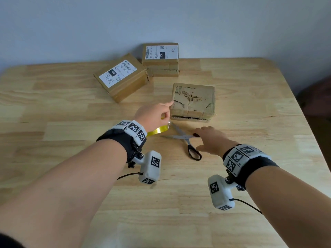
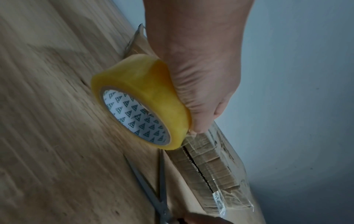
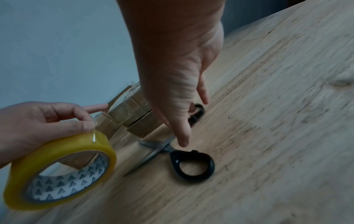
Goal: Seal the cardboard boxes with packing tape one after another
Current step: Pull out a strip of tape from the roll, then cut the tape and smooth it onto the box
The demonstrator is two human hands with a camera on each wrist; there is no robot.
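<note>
At frame centre, open scissors lie under the flat, empty right hand, seemingly untouched; the left hand grips the yellow tape roll beside 1 box.

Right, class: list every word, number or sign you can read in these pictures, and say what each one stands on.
"15H": white label on the rear box.
"122-122-G07", roughly, plus handwritten characters I cannot make out: label on the left box.
Barcodes and QR codes on both labels: too small to read.
Near box: torn print, unreadable.
Tape roll core: triangle pattern, no words.
</note>
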